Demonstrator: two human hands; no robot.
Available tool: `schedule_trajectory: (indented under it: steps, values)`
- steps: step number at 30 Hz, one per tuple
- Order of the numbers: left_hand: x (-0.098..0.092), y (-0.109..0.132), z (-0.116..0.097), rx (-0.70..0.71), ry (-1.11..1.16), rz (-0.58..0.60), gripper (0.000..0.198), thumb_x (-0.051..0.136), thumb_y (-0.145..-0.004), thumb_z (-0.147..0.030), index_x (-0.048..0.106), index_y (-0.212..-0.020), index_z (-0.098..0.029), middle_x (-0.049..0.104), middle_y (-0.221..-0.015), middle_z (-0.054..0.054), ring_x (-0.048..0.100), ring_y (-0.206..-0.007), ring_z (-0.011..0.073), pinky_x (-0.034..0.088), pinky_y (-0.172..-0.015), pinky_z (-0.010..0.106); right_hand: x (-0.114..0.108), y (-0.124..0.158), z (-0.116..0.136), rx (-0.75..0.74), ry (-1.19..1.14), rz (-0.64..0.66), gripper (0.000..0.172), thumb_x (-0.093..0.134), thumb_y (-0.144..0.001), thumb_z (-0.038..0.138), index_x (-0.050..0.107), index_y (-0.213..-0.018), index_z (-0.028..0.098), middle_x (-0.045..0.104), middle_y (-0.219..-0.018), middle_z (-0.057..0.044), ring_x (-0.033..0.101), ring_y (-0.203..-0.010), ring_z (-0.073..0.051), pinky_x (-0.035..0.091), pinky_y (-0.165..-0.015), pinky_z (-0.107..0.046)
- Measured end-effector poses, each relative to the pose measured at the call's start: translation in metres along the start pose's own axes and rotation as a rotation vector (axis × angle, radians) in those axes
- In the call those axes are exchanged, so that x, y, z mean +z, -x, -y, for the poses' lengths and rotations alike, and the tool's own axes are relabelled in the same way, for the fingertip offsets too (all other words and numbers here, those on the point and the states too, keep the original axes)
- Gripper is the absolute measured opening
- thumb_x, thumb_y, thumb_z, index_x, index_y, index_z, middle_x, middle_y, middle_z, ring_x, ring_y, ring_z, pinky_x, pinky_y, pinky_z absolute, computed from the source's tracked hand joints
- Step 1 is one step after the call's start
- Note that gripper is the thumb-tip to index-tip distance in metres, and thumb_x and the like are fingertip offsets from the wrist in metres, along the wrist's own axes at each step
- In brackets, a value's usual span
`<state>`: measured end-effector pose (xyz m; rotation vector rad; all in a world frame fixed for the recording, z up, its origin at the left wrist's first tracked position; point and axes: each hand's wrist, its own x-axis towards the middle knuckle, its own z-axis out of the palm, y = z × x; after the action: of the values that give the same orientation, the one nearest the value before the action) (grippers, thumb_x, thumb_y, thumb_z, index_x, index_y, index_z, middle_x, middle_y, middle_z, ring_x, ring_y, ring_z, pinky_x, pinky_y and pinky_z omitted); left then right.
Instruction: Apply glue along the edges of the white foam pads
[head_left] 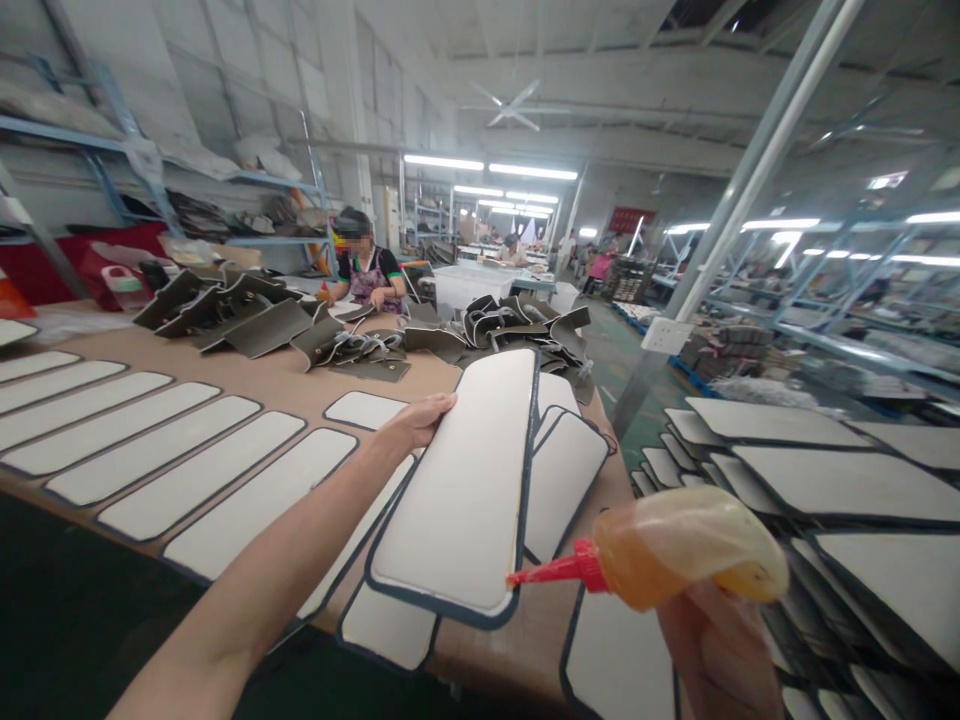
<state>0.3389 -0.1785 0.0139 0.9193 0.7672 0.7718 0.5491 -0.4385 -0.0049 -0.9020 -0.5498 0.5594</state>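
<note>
My left hand [429,418] grips the far left edge of a long white panel [465,490] with rounded corners and a dark blue border, tilted above the table. In my right hand [712,635] is a glue bottle [675,545] of amber liquid with a red nozzle. The nozzle's tip meets the panel's near right corner, at the border. A thin yellowish line shows along the panel's right edge. More white panels [566,470] lie beneath and behind the held one. My right fingers are partly hidden behind the bottle.
Similar panels [202,465] lie in a row along the brown table [300,385] at left. Olive-grey folded pieces [262,320] are heaped at the back, where a co-worker [367,265] sits. Stacked panels [847,480] stand at right, beside a metal post [720,230].
</note>
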Motion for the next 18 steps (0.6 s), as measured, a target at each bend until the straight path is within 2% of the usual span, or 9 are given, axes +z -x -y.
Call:
schedule_trajectory:
  steps: [6, 9, 14, 18]
  values:
    - [-0.008, -0.001, -0.001, -0.005, 0.106, -0.114, 0.002, 0.062, -0.077, -0.013, 0.061, -0.078, -0.011, 0.063, -0.055, 0.001, 0.058, -0.045, 0.0120, 0.051, -0.049, 0.023, -0.006, 0.002, -0.004, -0.016, -0.007, -0.015, 0.053, 0.079, -0.053, 0.026, 0.062, -0.103, 0.025, 0.069, -0.082, -0.001, 0.064, -0.070, -0.015, 0.053, -0.064, -0.021]
    - [-0.013, -0.002, 0.000, -0.008, 0.164, -0.183, 0.009, 0.059, -0.080, -0.015, 0.062, -0.087, -0.011, 0.066, -0.060, 0.003, 0.062, -0.052, 0.0148, 0.054, -0.055, 0.025, -0.006, 0.004, -0.002, -0.046, -0.020, -0.050, 0.050, 0.077, -0.058, 0.024, 0.062, -0.106, 0.024, 0.069, -0.084, 0.000, 0.064, -0.071, -0.014, 0.053, -0.067, -0.021]
    - [-0.020, -0.005, 0.006, -0.011, 0.283, -0.264, 0.019, 0.054, -0.084, -0.020, 0.061, -0.097, -0.009, 0.069, -0.066, 0.006, 0.065, -0.057, 0.0175, 0.056, -0.059, 0.029, -0.003, 0.012, 0.001, -0.107, -0.043, -0.183, 0.040, 0.079, -0.057, 0.023, 0.065, -0.095, 0.022, 0.067, -0.074, 0.003, 0.061, -0.065, -0.011, 0.052, -0.066, -0.018]
    - [-0.021, -0.009, 0.013, 0.003, 0.398, -0.270, 0.023, 0.046, -0.088, -0.019, 0.060, -0.102, -0.007, 0.069, -0.066, 0.008, 0.065, -0.056, 0.0185, 0.056, -0.059, 0.031, -0.003, 0.015, -0.005, -0.188, -0.002, -0.250, 0.035, 0.080, -0.056, 0.023, 0.065, -0.088, 0.021, 0.063, -0.067, 0.003, 0.059, -0.064, -0.012, 0.051, -0.063, -0.020]
